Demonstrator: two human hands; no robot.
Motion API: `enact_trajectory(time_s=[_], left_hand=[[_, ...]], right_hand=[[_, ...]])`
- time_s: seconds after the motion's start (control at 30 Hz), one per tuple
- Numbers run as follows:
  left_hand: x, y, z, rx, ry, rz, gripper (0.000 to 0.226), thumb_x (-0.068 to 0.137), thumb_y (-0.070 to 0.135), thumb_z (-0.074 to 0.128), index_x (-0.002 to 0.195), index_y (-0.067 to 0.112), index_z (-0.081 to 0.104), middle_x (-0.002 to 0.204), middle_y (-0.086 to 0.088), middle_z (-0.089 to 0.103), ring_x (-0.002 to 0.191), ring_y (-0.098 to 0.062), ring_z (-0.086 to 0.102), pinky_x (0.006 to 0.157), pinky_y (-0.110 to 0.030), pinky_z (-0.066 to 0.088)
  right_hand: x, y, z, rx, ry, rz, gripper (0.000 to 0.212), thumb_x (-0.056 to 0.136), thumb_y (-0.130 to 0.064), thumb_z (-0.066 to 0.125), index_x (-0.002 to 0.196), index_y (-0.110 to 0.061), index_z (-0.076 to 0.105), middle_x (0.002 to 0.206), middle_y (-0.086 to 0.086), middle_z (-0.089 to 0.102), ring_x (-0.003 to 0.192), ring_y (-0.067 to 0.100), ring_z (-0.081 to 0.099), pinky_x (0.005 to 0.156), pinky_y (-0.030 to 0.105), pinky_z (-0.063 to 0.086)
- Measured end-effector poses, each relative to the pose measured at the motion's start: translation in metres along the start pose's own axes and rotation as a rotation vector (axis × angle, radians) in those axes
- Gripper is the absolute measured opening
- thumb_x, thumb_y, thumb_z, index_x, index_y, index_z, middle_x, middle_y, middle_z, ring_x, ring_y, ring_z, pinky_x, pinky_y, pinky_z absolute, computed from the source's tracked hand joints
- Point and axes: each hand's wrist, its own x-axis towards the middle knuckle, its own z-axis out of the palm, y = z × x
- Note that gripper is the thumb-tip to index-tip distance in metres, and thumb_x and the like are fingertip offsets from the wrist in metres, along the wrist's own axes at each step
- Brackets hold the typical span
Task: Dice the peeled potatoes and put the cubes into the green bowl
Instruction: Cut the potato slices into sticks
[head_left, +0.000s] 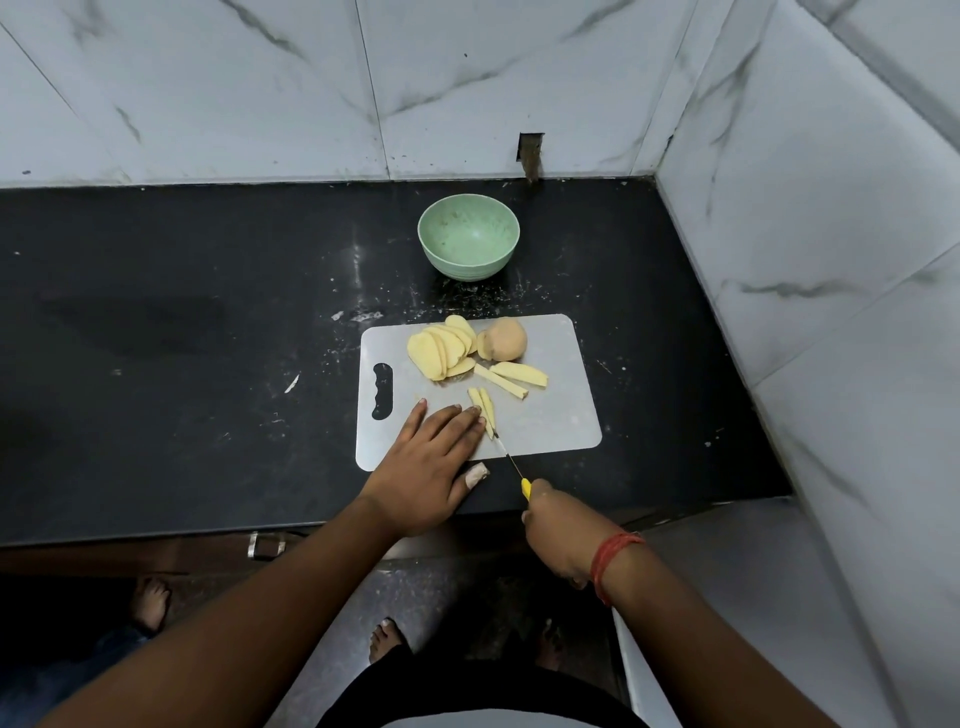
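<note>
From my remote seat I see a broad black stone countertop (182, 338) running to a white marble-tiled wall (260, 88). On it lies a pale grey rectangular plastic cutting board (561, 415) with a handle slot at its left end. Beyond the board, well apart from it, stands the round pale green bowl (468, 244), nothing visible inside.

My left hand (431, 467) lies flat on the board's near left part, fingers straight and together, their tips pressing a pair of thin yellow potato sticks (482, 406); the thumb wears a white bandage. My right hand (558, 530) is curled round the yellow handle of a slim small knife (511, 460), whose blade reaches up to those sticks.

At the board's far side sits a whole peeled pale potato (503, 339), touching a fanned stack of yellow potato slices (440, 353) on its left. Just in front lie two longer cut potato strips (511, 378). A red thread bracelet (613, 561) circles my right wrist.
</note>
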Motion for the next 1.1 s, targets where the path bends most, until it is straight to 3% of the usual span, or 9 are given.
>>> enact_trajectory(time_s=[0.03,0.07,0.2,0.27,0.37,0.43,0.6,0.8,1.1], left_hand=[[0.0,0.0,0.0,-0.001,-0.003,0.0,0.061,0.107,0.052,0.033,0.153,0.014,0.044,0.16,-0.006,0.041,0.146,-0.028,0.037,0.123,-0.057,0.021],[0.0,0.0,0.0,-0.001,-0.006,0.001,0.061,0.107,0.052,0.033,0.154,0.014,0.044,0.16,-0.006,0.041,0.147,-0.028,0.036,0.123,-0.057,0.021],[-0.001,0.0,0.002,0.017,-0.016,0.004,0.062,0.107,0.052,0.031,0.155,0.014,0.042,0.16,-0.007,0.04,0.147,-0.03,0.036,0.123,-0.058,0.021],[-0.001,0.0,0.002,0.028,-0.018,0.002,0.062,0.107,0.052,0.031,0.155,0.014,0.042,0.16,-0.007,0.04,0.147,-0.03,0.036,0.123,-0.059,0.021],[-0.002,0.0,0.001,0.047,-0.028,0.005,0.063,0.108,0.054,0.029,0.155,0.014,0.04,0.161,-0.008,0.039,0.148,-0.031,0.035,0.123,-0.059,0.02],[-0.001,0.0,0.0,0.05,-0.036,0.018,0.064,0.108,0.055,0.027,0.155,0.012,0.04,0.162,-0.011,0.037,0.15,-0.031,0.033,0.124,-0.058,0.018],[0.004,-0.004,-0.008,0.024,-0.039,0.103,0.07,0.107,0.059,0.031,0.153,0.007,0.04,0.169,-0.014,0.021,0.157,-0.027,0.016,0.127,-0.051,0.011],[0.023,-0.023,-0.018,-0.005,-0.115,0.194,0.071,0.106,0.061,0.023,0.15,0.01,0.046,0.164,-0.011,0.034,0.155,-0.026,0.024,0.127,-0.048,0.009],[0.028,-0.043,-0.02,0.103,-0.139,0.324,0.06,0.106,0.053,0.031,0.151,0.017,0.047,0.162,-0.012,0.037,0.154,-0.03,0.026,0.126,-0.054,0.014]], right_hand=[[-0.006,0.0,0.0,-0.081,-0.116,-0.123,0.037,0.103,-0.024,0.032,0.072,-0.012,0.048,0.073,-0.008,0.045,0.062,0.007,0.045,0.062,0.02,0.032],[-0.02,0.001,-0.013,-0.043,-0.136,-0.135,0.034,0.103,-0.021,0.04,0.073,-0.006,0.046,0.082,-0.004,0.05,0.068,0.013,0.049,0.067,0.026,0.034],[-0.023,0.012,-0.027,0.684,-0.151,0.136,0.009,0.103,-0.019,0.037,0.098,-0.011,0.038,0.073,-0.001,0.038,0.058,0.011,0.035,0.068,0.027,0.039],[-0.02,0.02,-0.028,0.658,-0.155,0.108,0.008,0.101,-0.018,0.036,0.095,-0.013,0.037,0.073,-0.001,0.037,0.059,0.01,0.034,0.071,0.029,0.041],[-0.024,0.022,-0.033,0.653,-0.194,0.094,0.03,0.1,-0.019,0.037,0.072,-0.022,0.03,0.073,-0.001,0.039,0.059,0.012,0.037,0.06,0.024,0.038],[-0.025,0.027,-0.032,0.623,-0.201,0.075,0.032,0.1,-0.021,0.038,0.07,-0.023,0.028,0.073,-0.001,0.041,0.059,0.012,0.038,0.059,0.021,0.037],[-0.03,0.039,-0.046,0.757,-0.152,0.101,0.017,0.1,-0.02,0.036,0.083,-0.02,0.04,0.079,0.005,0.049,0.058,0.013,0.042,0.055,0.023,0.039],[-0.03,0.045,-0.056,0.991,-0.227,0.201,0.013,0.101,-0.028,0.037,0.107,-0.017,0.04,0.083,0.011,0.043,0.048,0.015,0.035,0.043,0.02,0.029],[-0.022,0.045,-0.052,0.995,-0.263,0.223,0.011,0.101,-0.029,0.038,0.104,-0.019,0.04,0.076,0.007,0.043,0.044,0.013,0.035,0.039,0.021,0.03]])
